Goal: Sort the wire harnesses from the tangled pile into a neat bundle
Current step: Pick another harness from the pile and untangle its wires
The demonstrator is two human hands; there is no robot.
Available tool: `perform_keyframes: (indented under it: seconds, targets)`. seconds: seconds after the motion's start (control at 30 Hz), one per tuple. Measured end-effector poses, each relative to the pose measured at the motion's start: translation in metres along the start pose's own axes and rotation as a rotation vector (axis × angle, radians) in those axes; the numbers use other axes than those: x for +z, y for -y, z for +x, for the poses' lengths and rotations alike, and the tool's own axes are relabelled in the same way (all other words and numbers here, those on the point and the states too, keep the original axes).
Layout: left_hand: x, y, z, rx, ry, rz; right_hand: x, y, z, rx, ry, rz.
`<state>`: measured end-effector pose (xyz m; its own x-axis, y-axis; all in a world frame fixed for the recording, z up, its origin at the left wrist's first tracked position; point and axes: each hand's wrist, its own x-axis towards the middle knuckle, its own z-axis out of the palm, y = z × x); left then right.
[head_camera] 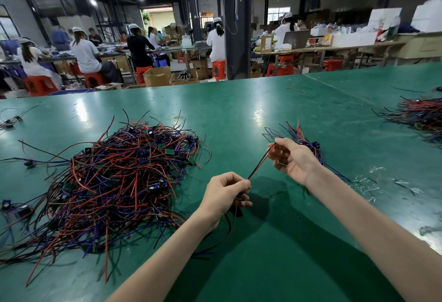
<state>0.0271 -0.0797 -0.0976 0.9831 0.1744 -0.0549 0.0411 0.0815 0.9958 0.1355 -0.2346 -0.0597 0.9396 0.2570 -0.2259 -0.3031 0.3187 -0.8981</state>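
Head view: left hand and right hand pinch one harness taut; align ends, then lay on bundle, centre-right.

A big tangled pile of wire harnesses is lying on the left side of the table, and another pile is sitting far off at the right edge. The left hand is holding near, just right of the big pile, and the right hand is holding farther back, with one harness stretching between them. A small bundle is sitting just behind the right hand.
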Motion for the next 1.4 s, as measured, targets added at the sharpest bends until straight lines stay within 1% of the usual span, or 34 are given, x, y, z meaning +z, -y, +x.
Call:
perform_keyframes:
  seconds: [0.1,0.17,0.3,0.43,0.5,0.6,0.63,0.67,0.7,0.73,0.9,1.03,1.1,1.17,1.2,1.3,1.4]
  targets:
    - [0.0,0.0,0.0,0.002,0.003,0.004,-0.001,0.0,0.001,0.013,0.011,0.041]
    - [-0.001,-0.001,0.0,0.002,0.0,-0.002,-0.001,0.0,0.001,-0.003,0.0,0.024]
    - [-0.001,-0.002,0.001,0.011,0.006,-0.018,-0.002,0.0,0.004,-0.117,-0.067,-0.075]
    - [-0.001,-0.002,0.002,0.013,0.0,-0.027,-0.006,-0.004,0.009,-0.332,-0.153,-0.23]
    - [-0.002,-0.002,0.004,0.015,0.002,-0.026,-0.009,-0.006,0.011,-0.509,-0.193,-0.428]
    - [-0.002,-0.001,0.005,0.012,0.001,-0.035,-0.012,-0.009,0.01,-0.825,-0.266,-0.794]
    - [-0.002,0.0,0.005,0.009,-0.002,-0.04,-0.012,-0.01,0.01,-0.891,-0.276,-0.852]
    - [-0.003,0.0,0.005,0.007,-0.006,-0.046,-0.012,-0.01,0.01,-0.913,-0.277,-0.871]
    - [-0.003,0.0,0.006,0.007,-0.008,-0.052,-0.012,-0.01,0.011,-0.888,-0.27,-0.855]
    - [-0.004,0.001,0.006,0.009,-0.01,-0.058,-0.012,-0.009,0.012,-0.819,-0.257,-0.798]
    - [-0.004,0.0,0.007,0.025,-0.004,-0.049,-0.007,-0.002,0.014,-0.324,-0.174,-0.244]
    - [-0.003,-0.002,0.005,0.026,0.001,-0.059,-0.007,0.003,0.013,0.052,0.035,0.161]
    - [-0.004,-0.003,0.004,0.029,0.004,-0.059,-0.009,0.003,0.013,0.16,0.105,0.294]
    - [-0.005,-0.004,0.004,0.035,0.004,-0.057,-0.009,0.002,0.014,0.163,0.1,0.3]
    - [-0.005,-0.004,0.003,0.035,0.005,-0.056,-0.009,0.001,0.014,0.121,0.067,0.242]
    - [-0.005,-0.004,0.002,0.032,0.02,-0.039,-0.008,-0.003,0.016,-0.138,-0.086,-0.058]
    - [-0.006,-0.004,0.001,0.027,0.045,-0.013,-0.01,-0.008,0.018,-0.417,-0.161,-0.372]
